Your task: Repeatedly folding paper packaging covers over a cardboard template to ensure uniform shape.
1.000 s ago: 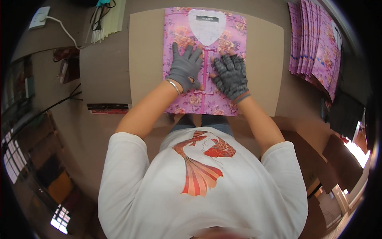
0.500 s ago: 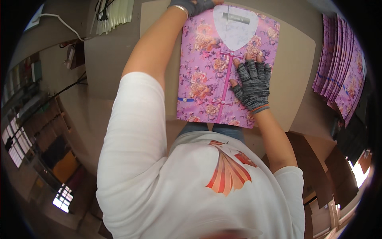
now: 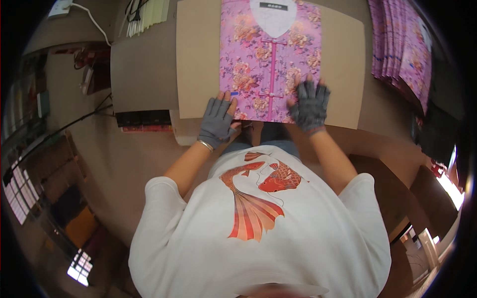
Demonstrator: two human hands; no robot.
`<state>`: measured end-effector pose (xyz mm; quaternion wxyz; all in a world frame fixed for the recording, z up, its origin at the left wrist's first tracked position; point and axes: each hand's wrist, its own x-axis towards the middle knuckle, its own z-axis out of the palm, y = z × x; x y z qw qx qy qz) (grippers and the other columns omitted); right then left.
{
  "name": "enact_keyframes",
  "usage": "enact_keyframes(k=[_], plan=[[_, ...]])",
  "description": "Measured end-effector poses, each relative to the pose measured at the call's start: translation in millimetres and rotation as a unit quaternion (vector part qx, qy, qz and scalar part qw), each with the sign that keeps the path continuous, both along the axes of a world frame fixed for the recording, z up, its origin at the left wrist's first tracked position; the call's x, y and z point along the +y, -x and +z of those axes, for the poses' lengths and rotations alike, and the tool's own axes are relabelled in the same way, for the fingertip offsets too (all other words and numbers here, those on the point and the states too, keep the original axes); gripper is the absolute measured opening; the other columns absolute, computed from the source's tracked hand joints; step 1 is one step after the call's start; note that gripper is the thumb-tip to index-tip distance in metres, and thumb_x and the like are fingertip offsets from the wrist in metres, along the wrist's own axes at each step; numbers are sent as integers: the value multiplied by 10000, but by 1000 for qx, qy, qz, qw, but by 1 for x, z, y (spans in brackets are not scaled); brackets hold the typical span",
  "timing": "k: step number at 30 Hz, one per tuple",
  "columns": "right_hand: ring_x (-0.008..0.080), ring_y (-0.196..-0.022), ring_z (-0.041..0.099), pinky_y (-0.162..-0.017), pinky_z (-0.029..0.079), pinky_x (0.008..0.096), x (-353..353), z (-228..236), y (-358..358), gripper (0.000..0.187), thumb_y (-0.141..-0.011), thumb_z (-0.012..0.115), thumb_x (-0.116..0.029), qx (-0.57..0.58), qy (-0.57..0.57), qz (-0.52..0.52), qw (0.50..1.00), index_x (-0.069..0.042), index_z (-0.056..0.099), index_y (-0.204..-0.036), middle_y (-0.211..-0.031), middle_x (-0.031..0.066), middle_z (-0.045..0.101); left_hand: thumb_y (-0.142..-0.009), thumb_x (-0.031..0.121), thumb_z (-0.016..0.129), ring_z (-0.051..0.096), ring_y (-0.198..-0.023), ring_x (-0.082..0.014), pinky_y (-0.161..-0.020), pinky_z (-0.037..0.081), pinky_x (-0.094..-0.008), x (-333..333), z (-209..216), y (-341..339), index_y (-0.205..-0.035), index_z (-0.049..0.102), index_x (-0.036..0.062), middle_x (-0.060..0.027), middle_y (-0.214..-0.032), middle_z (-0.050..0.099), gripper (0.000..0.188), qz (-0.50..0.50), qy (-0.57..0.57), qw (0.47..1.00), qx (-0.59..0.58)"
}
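A flat pink-purple floral piece (image 3: 253, 69), made like a folded garment, lies on a tan board (image 3: 343, 74) on the table. It has a white collar area at the top and a darker pink strip with bow shapes down the middle. My left hand (image 3: 216, 121), in a grey fingerless glove, touches its lower left corner with fingers stretched out and thumb apart. On the lower right edge my right hand (image 3: 310, 104), in a darker grey fingerless glove, rests flat with its fingers spread. Both palms face down.
At the right, a fanned row of similar pink floral pieces (image 3: 397, 49) lies on the table. Pale strips (image 3: 149, 20) and a dark cord are at the upper left, near a white cable (image 3: 92, 20). A thin dark pole (image 3: 59, 126) stands farther left.
My left hand has come from the far top edge of the floral piece down to its near left corner. My right hand stays on the right side, now closer to the near edge.
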<state>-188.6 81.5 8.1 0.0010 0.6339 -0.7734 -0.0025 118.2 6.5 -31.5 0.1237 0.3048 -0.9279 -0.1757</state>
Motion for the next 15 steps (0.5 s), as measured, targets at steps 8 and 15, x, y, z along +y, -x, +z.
enact_keyframes(k=[8, 15], plan=[[346, -1268, 493, -996, 447, 467, 89, -26, -26, 582, -892, 674, -282, -385, 257, -213, 860, -98, 493, -1414, -1414, 169, 495, -817, 231, 707, 442, -1328, -477, -1075, 405, -518, -7, 30, 0, -1254, 653, 145, -172, -1419, 531, 449, -28, 5, 995, 99], [188, -637, 658, -517, 519, 297, 64, 50, -55, 352, -948, 660, -320, -767, 118, -422, 469, -90, 506, -1166, -782, 67, 668, -865, 265, 708, 424, -1322, -531, -1060, 425, -528, -1, 54, 14, -1276, 660, 185, -173, -1435, 520, 422, -113, 5, 984, 137]])
